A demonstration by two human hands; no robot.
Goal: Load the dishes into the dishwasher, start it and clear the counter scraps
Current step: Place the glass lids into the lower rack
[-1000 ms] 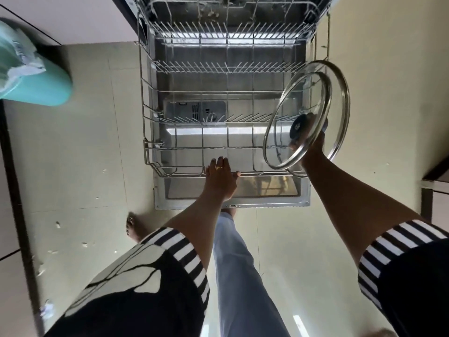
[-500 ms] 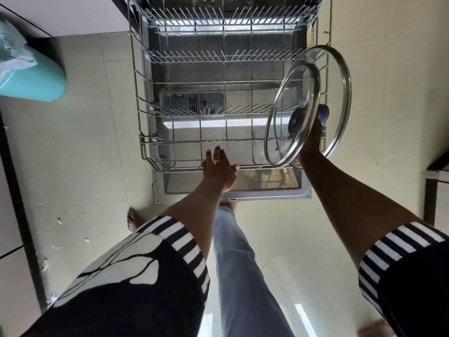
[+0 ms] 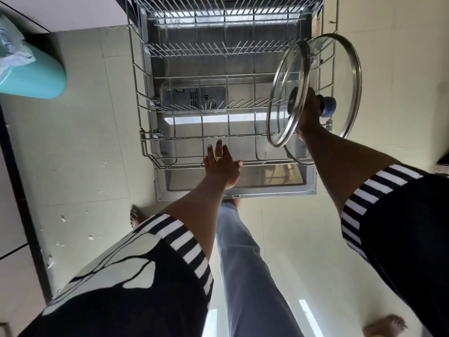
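A dishwasher rack (image 3: 264, 162) is seen pulled out over the open dishwasher door (image 3: 308, 188). The left hand (image 3: 222, 166) is laid at the middle of the rack's front rail. It is released, with its fingers stretched straight over the wire and a ring worn on one of them; whether the rail is pressed cannot be told. The right hand (image 3: 308, 117) is held above the rack's right front corner and is clenched on two glass lids (image 3: 315, 57), both kept on edge. The smaller lid (image 3: 290, 76) is held on the side nearer the rack's middle. The larger lid (image 3: 347, 74) is held behind it, toward the rack's right wall, and its blue knob (image 3: 328, 107) is seen just beside the fingers. Which fingers hold which knob cannot be told. Well apart to the left of the rack, a teal bin (image 3: 36, 76) is stood on the floor (image 3: 80, 142). Pale scraps (image 3: 90, 237) are scattered on the tiles left of the rack's front.
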